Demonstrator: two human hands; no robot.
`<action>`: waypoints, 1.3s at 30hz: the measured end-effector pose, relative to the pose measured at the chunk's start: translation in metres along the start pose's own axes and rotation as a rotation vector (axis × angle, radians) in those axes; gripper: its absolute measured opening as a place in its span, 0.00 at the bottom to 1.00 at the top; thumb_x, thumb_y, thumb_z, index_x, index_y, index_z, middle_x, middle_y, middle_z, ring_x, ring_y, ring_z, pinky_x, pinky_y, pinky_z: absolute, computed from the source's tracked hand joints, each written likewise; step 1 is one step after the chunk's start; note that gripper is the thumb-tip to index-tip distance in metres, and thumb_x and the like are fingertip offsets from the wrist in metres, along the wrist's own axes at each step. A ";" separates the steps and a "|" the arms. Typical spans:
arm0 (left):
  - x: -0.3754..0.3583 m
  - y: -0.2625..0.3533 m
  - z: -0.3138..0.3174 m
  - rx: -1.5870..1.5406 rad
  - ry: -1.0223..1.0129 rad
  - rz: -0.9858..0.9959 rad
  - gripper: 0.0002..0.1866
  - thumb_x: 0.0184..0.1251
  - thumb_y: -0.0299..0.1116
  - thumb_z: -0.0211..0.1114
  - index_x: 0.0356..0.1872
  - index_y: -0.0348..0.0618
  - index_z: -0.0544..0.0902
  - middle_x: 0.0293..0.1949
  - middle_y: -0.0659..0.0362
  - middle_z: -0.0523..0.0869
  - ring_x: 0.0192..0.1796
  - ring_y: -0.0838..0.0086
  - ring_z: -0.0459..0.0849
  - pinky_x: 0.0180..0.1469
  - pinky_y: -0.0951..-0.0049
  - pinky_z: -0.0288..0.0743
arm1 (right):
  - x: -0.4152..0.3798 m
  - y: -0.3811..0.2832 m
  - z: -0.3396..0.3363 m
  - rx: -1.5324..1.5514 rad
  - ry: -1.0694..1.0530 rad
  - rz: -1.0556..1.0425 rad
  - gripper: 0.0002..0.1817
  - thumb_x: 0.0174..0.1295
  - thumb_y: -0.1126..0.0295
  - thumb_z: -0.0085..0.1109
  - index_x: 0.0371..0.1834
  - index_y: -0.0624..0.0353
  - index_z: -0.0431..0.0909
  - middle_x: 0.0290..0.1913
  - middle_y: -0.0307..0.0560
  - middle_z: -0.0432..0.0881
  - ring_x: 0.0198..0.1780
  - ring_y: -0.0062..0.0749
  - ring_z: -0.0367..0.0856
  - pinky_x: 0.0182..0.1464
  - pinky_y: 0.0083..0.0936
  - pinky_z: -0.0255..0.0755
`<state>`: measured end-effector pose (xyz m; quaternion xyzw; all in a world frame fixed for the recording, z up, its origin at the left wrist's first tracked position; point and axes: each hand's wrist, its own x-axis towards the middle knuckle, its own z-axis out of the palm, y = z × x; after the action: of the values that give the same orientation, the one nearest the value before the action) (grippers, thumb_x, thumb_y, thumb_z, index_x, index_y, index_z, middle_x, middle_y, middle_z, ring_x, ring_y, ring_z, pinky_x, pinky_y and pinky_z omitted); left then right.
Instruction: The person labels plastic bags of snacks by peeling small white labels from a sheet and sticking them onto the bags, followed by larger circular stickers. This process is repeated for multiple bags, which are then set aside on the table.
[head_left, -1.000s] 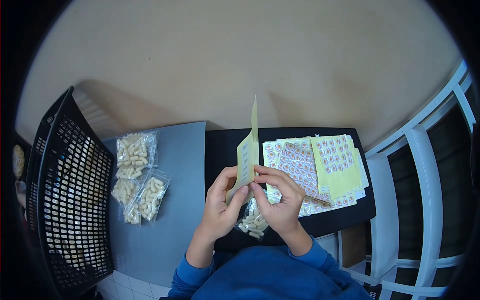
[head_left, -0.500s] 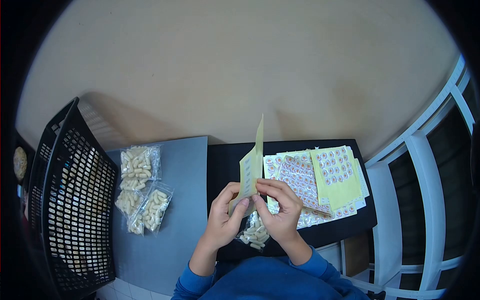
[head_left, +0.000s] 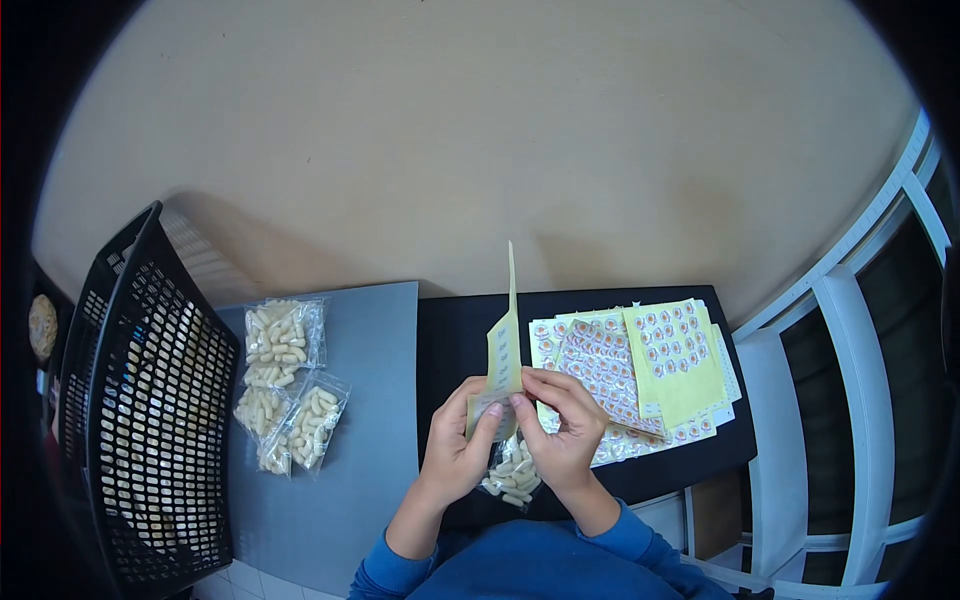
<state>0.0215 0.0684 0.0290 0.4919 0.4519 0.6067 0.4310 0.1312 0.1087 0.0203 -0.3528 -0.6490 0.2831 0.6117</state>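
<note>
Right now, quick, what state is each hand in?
Left hand: closed, holding the folded sheet.
Right hand: at the sheet's edge; can't tell if it's pinching.

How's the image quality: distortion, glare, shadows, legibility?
Head view: fisheye, black corners, white rack bowed, probably by the lens; head view: small glints on the clear bags, soft shadows on the wall; head view: print on the yellow sheet too small to read.

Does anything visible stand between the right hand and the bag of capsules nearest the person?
No, nothing visible does. The right hand partly covers the bag of capsules in this view; whether they touch is unclear. The yellow sticker sheet, gripped by the left hand, leaves the bag's lower part in plain view.
</note>
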 end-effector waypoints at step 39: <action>0.023 -0.144 -0.041 1.286 -0.340 -0.223 0.32 0.57 0.42 0.57 0.62 0.43 0.58 0.65 0.48 0.53 0.67 0.54 0.51 0.65 0.57 0.50 | -0.040 0.040 -0.052 -0.006 -0.504 0.204 0.36 0.50 0.82 0.54 0.64 0.66 0.49 0.29 0.46 0.76 0.31 0.30 0.78 0.41 0.25 0.73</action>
<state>-0.0107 0.1178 -0.1110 0.6895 0.6973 0.0829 0.1775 0.1880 0.0975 -0.0307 -0.3368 -0.7427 0.4201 0.3981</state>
